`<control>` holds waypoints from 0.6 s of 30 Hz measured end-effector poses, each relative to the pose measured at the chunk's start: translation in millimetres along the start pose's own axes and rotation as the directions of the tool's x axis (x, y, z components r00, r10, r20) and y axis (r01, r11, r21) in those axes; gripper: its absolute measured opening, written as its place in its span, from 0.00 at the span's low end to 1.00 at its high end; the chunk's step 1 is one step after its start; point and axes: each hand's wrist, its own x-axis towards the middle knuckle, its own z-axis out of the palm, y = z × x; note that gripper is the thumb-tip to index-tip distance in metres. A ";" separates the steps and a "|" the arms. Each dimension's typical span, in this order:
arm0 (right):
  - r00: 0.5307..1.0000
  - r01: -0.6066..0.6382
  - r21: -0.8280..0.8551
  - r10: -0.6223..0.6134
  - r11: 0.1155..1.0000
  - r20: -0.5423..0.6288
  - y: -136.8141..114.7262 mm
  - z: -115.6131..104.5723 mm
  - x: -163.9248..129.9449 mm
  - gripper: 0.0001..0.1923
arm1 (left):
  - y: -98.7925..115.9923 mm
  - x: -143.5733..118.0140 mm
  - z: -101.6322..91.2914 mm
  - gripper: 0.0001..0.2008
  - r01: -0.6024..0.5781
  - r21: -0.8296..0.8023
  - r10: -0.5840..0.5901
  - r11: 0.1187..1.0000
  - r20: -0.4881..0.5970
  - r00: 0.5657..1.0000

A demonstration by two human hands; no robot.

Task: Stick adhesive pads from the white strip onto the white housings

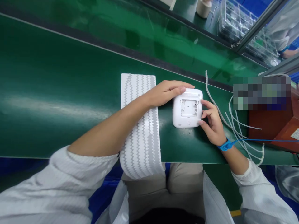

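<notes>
Over the green bench [58, 77], in the head view, a white device [187, 109] is held right of the patterned strip [147, 143], its open battery bay [189, 107] turned upward; whether it is rested or lifted cannot be told. By the left hand [161, 93] the top edge is gripped, fingers together, thumb near the upper-left corner. By the right hand [213, 123] the side edge is pinched, fingers curled and slightly spread. Light and stiff, it would be judged, perhaps slippery; the bay's contacts look easily bent, so the rounded edges are best gripped. And the writing? No brand can be read; the box label [295, 133] cannot be made out.
</notes>
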 end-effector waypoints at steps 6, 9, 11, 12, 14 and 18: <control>1.000 0.001 0.039 0.000 0.999 -0.021 23.0 3.7 0.3 0.46 | -13.5 0.9 5.7 0.33 0.035 -0.178 -0.044 0.983 -0.047 0.998; 0.995 -0.036 -0.015 0.037 0.999 0.088 26.9 0.4 2.4 0.52 | -16.9 1.2 6.1 0.38 0.035 -0.172 -0.036 0.985 -0.002 0.999; 0.992 -0.063 -0.032 0.067 0.997 0.110 27.4 -0.9 4.1 0.51 | -17.7 1.6 5.0 0.35 0.012 -0.110 -0.012 0.994 0.002 1.000; 0.991 -0.073 -0.037 0.076 0.997 0.106 27.6 -0.8 4.7 0.50 | -17.7 1.8 4.2 0.33 0.001 -0.067 -0.001 0.998 -0.003 1.000; 0.992 -0.099 -0.017 0.100 0.995 0.079 29.1 0.9 5.4 0.47 | -17.1 2.4 2.9 0.31 -0.002 0.028 0.003 1.000 -0.008 1.000; 0.976 -0.207 0.194 0.216 0.959 -0.030 37.2 5.8 6.3 0.57 | -15.7 4.3 3.2 0.35 0.017 0.170 -0.020 0.985 0.015 1.000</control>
